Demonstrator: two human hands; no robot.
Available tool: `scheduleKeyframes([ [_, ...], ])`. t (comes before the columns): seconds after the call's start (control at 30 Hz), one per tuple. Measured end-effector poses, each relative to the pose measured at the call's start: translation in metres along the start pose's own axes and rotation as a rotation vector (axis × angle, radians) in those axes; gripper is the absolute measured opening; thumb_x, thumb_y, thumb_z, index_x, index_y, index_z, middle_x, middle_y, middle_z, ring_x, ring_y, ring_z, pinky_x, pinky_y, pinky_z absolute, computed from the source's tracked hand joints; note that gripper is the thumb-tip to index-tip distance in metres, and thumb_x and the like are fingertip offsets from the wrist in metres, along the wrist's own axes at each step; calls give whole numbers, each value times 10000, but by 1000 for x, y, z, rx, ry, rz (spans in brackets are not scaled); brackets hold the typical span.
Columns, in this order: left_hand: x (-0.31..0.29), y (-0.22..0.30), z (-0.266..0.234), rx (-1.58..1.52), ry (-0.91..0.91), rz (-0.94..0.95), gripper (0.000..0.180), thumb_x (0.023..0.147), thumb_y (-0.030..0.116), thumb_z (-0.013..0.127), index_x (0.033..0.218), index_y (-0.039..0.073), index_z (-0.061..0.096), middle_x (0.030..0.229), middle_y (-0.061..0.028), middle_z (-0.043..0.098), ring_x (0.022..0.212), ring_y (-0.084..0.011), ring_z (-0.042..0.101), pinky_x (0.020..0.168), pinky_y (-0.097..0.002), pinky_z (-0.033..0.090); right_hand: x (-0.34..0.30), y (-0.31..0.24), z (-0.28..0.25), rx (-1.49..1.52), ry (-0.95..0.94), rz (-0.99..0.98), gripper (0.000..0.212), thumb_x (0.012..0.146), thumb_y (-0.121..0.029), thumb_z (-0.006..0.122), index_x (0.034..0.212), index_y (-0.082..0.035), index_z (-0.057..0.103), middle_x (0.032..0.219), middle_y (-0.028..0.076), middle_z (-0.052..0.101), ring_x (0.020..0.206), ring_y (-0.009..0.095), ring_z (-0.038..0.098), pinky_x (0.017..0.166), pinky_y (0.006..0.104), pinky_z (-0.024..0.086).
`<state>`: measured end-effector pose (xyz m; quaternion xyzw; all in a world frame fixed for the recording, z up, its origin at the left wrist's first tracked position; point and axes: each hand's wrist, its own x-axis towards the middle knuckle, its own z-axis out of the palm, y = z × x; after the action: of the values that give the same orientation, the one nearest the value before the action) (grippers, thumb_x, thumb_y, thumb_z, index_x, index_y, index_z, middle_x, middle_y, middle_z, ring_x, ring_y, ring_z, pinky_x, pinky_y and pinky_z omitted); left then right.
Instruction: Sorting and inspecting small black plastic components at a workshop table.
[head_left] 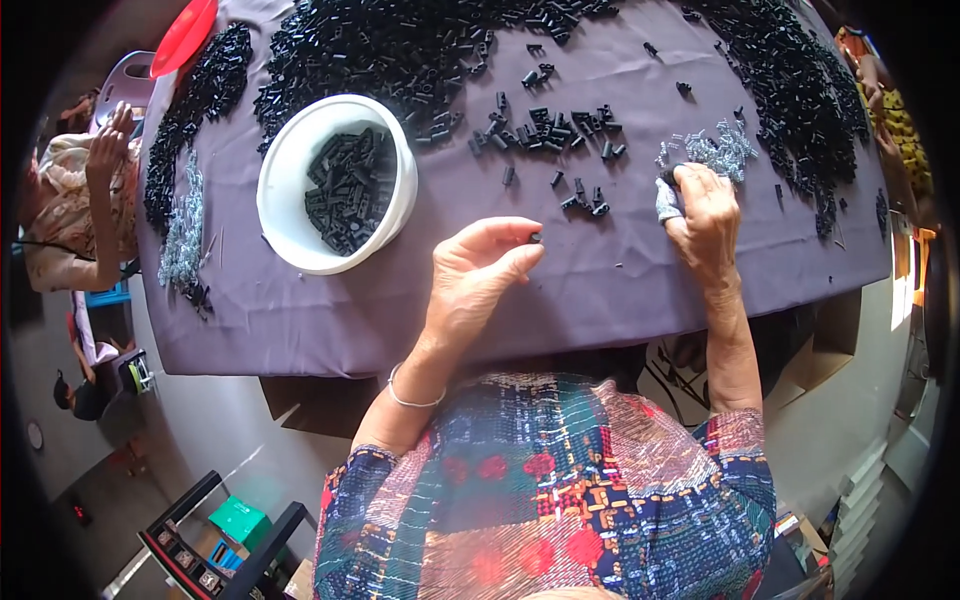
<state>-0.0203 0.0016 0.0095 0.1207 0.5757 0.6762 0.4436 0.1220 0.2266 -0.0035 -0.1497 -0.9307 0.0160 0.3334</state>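
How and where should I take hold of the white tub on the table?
Probably best by its rim, from the near right, thumb outside and fingers inside. The white tub has an open, round edge above the black pieces within. This side faces the left hand, while the black heap crowds the far side.

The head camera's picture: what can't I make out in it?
All in the head view:
Small dark piece in the left hand: mostly covered by finger and thumb.
Right hand: its fingers hide whatever they may grip.
White bucket: black pieces cover its floor.
Black pile: cut off by the upper edge.
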Motion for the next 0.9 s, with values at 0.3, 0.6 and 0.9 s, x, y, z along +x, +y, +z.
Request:
scheduleKeyframes([
  [0.3,2,-8,-6,223,54,233,151,803,14,697,943,23,641,846,-11,633,760,-71,589,624,-191,482,1,-62,-10,756,-200,236,287,663,120,641,903,0,539,834,91,590,695,179,570,652,283,478],
  [0.6,-4,5,-4,-421,-73,-229,128,848,82,648,958,49,591,907,-52,624,833,-180,659,630,-251,501,4,-88,-17,898,-232,181,286,650,130,640,891,2,555,883,110,616,743,199,599,666,282,496],
  [0.9,-8,-9,4,-381,-106,-86,143,822,-4,656,949,26,597,939,-76,640,841,-165,645,657,-246,498,4,-91,-18,836,-277,178,293,641,128,638,896,10,555,863,124,613,749,226,616,665,304,510],
])
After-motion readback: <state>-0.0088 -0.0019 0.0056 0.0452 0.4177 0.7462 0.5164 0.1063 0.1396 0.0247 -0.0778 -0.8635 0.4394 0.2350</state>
